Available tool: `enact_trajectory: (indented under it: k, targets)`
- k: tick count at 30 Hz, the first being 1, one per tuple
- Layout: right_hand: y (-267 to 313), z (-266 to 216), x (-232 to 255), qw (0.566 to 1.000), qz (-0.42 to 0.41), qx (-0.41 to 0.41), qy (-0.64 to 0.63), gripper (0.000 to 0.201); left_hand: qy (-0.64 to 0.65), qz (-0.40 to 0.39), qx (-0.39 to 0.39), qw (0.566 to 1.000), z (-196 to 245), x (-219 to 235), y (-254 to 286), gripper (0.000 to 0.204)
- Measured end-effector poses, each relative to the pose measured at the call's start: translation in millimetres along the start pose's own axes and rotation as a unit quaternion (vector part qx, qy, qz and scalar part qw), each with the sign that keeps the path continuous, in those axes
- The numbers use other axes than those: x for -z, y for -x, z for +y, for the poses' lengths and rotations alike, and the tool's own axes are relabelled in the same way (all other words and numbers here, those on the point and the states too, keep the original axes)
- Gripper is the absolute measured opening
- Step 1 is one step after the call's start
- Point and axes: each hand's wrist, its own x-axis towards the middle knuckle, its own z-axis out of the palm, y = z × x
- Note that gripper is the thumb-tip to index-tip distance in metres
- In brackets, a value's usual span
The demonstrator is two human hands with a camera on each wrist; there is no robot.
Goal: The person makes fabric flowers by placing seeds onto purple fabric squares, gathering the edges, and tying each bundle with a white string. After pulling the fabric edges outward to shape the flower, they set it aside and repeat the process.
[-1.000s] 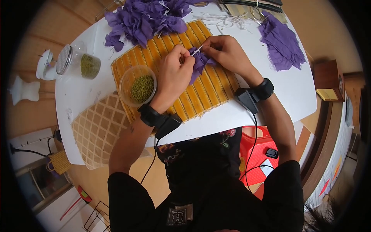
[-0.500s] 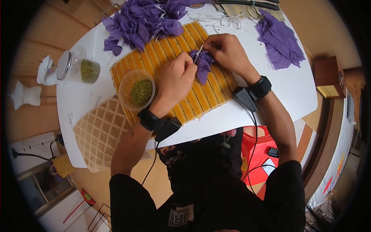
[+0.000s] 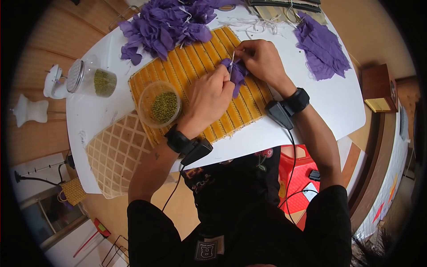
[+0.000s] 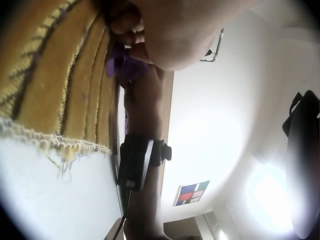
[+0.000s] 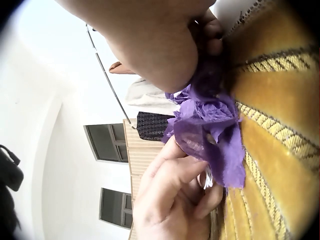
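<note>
A small purple cloth bundle [image 3: 239, 73] with a white string [image 3: 232, 62] round it lies on the yellow striped mat [image 3: 213, 109]. Fingers of my left hand [image 3: 209, 98] are curled at the bundle's left side and pinch the string's lower part. Just above and right of it, my right hand [image 3: 264, 64] pinches the string's upper end. In the right wrist view, white string ends [image 5: 208, 177] show between the left hand's fingers [image 5: 172, 192], beside the gathered purple cloth [image 5: 220, 145]. The left wrist view hides most of the fingertips behind the left hand [image 4: 175, 32].
A clear tub of green beans [image 3: 164, 107] stands left of my left hand, and a jar [image 3: 104, 82] lies farther left. Purple cloth pieces are heaped [image 3: 164, 26] at the back, with loose white strings [image 3: 262, 26] beside them. Flat purple cloth [image 3: 322, 49] lies at the right.
My left hand has moved right and slightly down, closer to the bundle. The string, slanted earlier, now runs nearly upright between the hands. My right hand has barely moved.
</note>
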Motion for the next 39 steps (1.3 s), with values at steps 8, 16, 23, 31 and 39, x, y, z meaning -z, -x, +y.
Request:
enact_trajectory:
  k: [8, 16, 23, 31, 39]
  targets:
    - [-7, 10, 4, 0.996, -0.022, -0.009, -0.087, 0.022, 0.029, 0.011, 0.029, 0.999, 5, 1, 0, 0.014]
    - [-6, 14, 5, 0.973, 0.030, -0.050, -0.222, 0.027, 0.127, 0.102, -0.013, 0.987, -10, -7, -1, 0.021]
    - [-7, 18, 5, 0.983, 0.013, -0.042, -0.176, 0.027, -0.126, 0.072, -0.144, 0.979, 38, 12, -12, 0.046]
    - [-5, 14, 9, 0.959, -0.018, -0.081, -0.270, 0.023, -0.293, -0.055, -0.093, 0.950, 43, 9, -16, 0.032]
    - [-6, 16, 10, 0.952, -0.043, -0.088, -0.292, 0.024, -0.214, 0.141, -0.042, 0.966, 62, 93, -68, 0.020]
